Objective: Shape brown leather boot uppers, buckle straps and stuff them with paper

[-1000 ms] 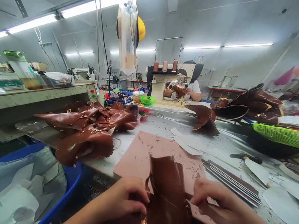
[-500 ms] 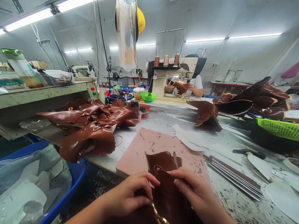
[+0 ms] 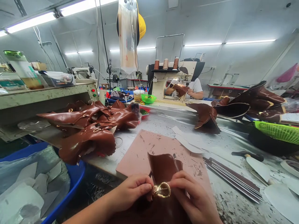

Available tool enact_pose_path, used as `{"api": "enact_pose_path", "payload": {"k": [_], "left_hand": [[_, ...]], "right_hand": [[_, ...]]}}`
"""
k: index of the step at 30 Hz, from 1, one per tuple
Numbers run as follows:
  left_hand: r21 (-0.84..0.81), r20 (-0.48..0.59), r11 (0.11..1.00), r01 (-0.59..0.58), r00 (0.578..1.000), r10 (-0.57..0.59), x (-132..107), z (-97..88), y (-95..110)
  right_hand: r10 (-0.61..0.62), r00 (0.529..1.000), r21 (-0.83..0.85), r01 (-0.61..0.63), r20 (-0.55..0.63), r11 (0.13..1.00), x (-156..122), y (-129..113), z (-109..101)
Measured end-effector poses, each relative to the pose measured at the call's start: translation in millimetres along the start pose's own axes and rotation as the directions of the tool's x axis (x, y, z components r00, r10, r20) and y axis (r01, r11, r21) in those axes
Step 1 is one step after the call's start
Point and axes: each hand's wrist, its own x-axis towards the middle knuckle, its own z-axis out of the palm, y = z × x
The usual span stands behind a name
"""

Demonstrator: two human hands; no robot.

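The left hand [image 3: 137,188] has thumb and forefinger pinched together on the left end of a gold clasp [image 3: 163,190]. The right hand [image 3: 190,193] has its fingers bent at the clasp's other end, touching it; whether they grip it cannot be told. The clasp lies between the two sets of fingertips, long axis crosswise, looped end toward the right fingers. Under it, a brown leather piece [image 3: 162,166] runs lengthwise away from the fingers, its wavy edge pointing forward; both hands cover its sides. Just beyond the fingers is a pink board [image 3: 133,152]. Right of them lie dark and white strips [image 3: 234,180]; left, a blue bin [image 3: 78,177]. Farther left, a leather heap [image 3: 88,124] crowds the table; far ahead stands a sewing machine [image 3: 161,87].
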Motion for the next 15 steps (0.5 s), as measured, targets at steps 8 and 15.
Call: {"api": "enact_pose_path", "payload": {"k": [8, 15], "left_hand": [[0.771, 0.042, 0.633, -0.073, 0.997, 0.063, 0, 9.1, 28], [0.635, 0.043, 0.762, -0.124, 0.991, 0.126, 6, 19.5, 34]], "right_hand": [[-0.167, 0.986, -0.034, 0.167, 0.018, 0.985, 2, -13, 14], [-0.223, 0.973, -0.151, 0.212, -0.055, 0.965, 6, -22, 12]]}}
